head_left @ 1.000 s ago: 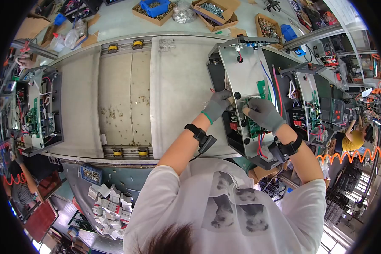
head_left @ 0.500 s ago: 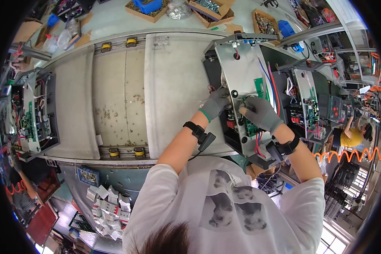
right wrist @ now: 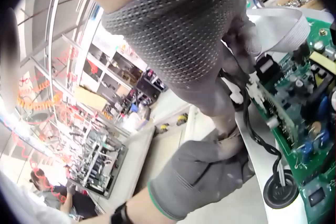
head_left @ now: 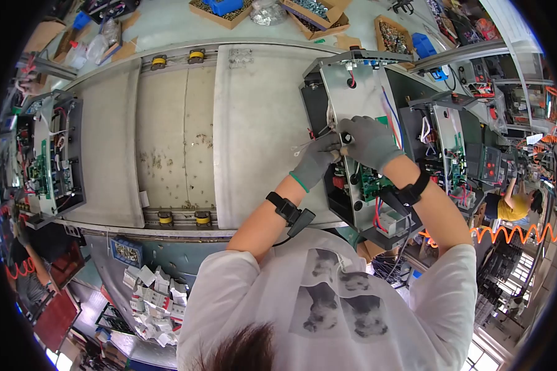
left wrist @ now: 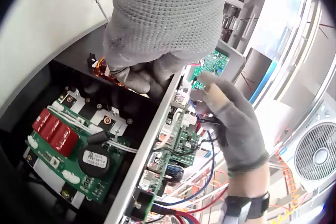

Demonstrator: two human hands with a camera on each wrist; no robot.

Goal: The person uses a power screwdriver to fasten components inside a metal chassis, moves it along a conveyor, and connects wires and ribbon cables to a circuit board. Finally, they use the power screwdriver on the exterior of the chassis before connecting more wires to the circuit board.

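Observation:
An open metal chassis [head_left: 348, 99] stands on the right, with a green circuit board [left wrist: 81, 153] and a copper coil [left wrist: 100, 67] inside. My gloved left hand [head_left: 314, 162] [left wrist: 163, 29] reaches over its left side, fingers curled round a wire [left wrist: 98, 3] with a ring end; the fingertips are partly hidden. Beyond the upright plate [left wrist: 137, 179], my gloved right hand [head_left: 370, 143] [right wrist: 178, 40] has its fingers bent round a black twisted cable [right wrist: 255, 134]. The two hands nearly meet at the plate's edge, above a black grommet [right wrist: 280, 192].
More open units stand at right [head_left: 442, 133] and far left [head_left: 49, 154]. Grey boards [head_left: 269, 185] cover parts of the bench. Boxes of small parts [head_left: 393, 38] line the back; white parts [head_left: 158, 303] are heaped below left. Another person [head_left: 517, 204] is at right.
My right hand has moved left and slightly up, from over the circuit board to beside my left hand. My left hand remains at the chassis' left side. The head view has shifted slightly.

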